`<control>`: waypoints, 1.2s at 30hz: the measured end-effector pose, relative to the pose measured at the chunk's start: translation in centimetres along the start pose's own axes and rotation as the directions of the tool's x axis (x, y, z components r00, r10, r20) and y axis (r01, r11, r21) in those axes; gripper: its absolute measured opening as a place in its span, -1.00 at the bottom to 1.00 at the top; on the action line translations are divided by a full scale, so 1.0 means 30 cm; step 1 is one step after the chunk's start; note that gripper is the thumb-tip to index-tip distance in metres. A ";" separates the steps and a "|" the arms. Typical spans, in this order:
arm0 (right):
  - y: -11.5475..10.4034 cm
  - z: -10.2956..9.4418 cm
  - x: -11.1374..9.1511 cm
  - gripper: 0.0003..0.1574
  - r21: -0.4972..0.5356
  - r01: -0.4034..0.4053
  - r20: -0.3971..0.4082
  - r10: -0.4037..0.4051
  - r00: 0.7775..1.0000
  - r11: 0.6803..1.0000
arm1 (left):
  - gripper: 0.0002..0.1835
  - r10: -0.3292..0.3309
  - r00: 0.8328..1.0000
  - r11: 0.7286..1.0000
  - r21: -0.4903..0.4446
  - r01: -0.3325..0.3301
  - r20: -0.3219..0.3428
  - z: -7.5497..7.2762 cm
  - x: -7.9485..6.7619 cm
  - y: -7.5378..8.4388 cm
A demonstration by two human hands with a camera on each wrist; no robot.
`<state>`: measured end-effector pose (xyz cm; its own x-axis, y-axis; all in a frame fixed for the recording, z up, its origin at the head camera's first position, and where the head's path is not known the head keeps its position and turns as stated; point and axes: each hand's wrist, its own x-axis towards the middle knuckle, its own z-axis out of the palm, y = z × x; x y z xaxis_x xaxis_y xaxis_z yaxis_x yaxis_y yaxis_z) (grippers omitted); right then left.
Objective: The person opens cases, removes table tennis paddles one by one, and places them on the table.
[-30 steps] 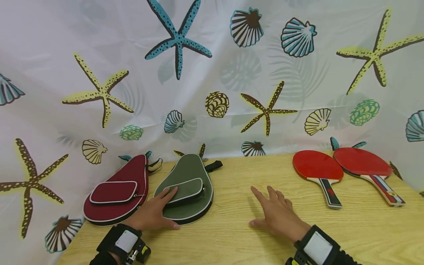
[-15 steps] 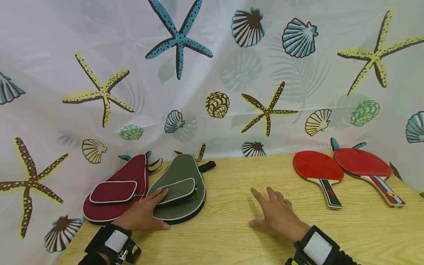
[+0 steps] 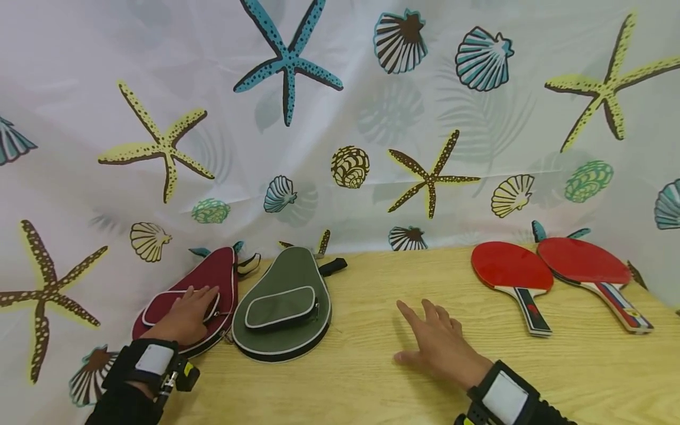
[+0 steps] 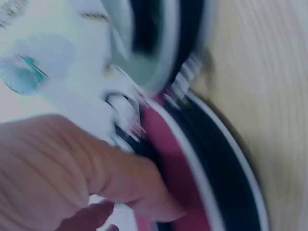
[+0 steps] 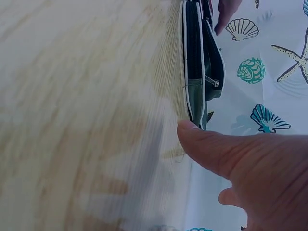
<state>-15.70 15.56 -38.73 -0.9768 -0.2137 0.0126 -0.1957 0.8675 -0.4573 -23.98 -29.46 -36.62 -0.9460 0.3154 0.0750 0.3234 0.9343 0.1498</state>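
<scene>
A dark red table tennis paddle case (image 3: 215,268) with a front zip pocket lies at the left of the table. My left hand (image 3: 186,316) is over its pocket, fingers extended; in the left wrist view, the thumb (image 4: 144,187) reaches the red fabric, though that view is blurred. Beside it lies a green paddle case (image 3: 297,274) of the same shape, its black strap pointing right. My right hand (image 3: 441,342) hovers over the bare wood right of the green case, fingers spread and holding nothing.
Two red table tennis paddles, one nearer the middle (image 3: 510,265) and one farther right (image 3: 581,260), lie at the back right of the wooden table (image 3: 372,378). A white curtain (image 3: 329,23) printed with starfish and shells hangs behind the table.
The green case slid left beside the red one under my left hand. That hand then left it and moved left onto the red case. My right hand has barely moved.
</scene>
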 end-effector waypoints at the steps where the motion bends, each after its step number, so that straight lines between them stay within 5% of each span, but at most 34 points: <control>1: 0.001 0.001 0.001 0.15 0.002 -0.001 0.001 0.001 1.000 1.000 | -0.20 -0.015 1.000 0.999 0.034 0.014 0.006 0.006 0.006 -0.017; 6: 0.005 0.003 -0.001 0.13 0.006 -0.001 -0.007 0.001 1.000 1.000 | -0.27 0.005 0.999 0.989 0.146 0.000 -0.039 0.032 0.043 -0.080; 13: 0.012 0.006 -0.007 0.10 0.025 -0.023 0.016 0.023 1.000 0.999 | -0.35 0.031 0.999 0.982 0.187 -0.024 -0.037 0.036 0.060 -0.128; 17: 0.013 0.012 -0.003 0.10 0.026 -0.046 0.035 0.045 0.998 0.999 | -0.43 0.070 0.990 0.975 0.217 -0.043 -0.120 0.039 0.052 -0.133; 21: 0.012 0.013 -0.005 0.10 0.028 -0.045 0.023 0.045 0.999 0.999 | -0.49 0.102 0.976 0.973 0.223 -0.059 -0.190 0.031 0.063 -0.128; 28: 0.011 0.019 -0.016 0.09 0.036 -0.020 0.007 0.020 1.000 0.999 | -0.59 0.046 0.982 0.986 0.165 -0.016 -0.181 -0.011 0.048 -0.154; 32: 0.015 0.005 -0.020 0.09 0.030 -0.031 0.010 0.031 0.999 0.999 | -0.60 0.042 0.968 0.986 0.165 -0.001 -0.246 -0.081 0.052 -0.102; 36: 0.012 -0.015 -0.014 0.08 0.004 -0.002 -0.037 0.002 0.999 1.000 | -0.68 0.079 0.933 0.990 0.134 -0.033 -0.351 -0.151 0.063 0.057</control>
<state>-15.39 16.15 -38.51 -0.9798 -0.1949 0.0444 -0.1932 0.8660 -0.4612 -25.11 -28.00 -31.75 -0.8492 0.3098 0.4275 0.3487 0.9371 0.0135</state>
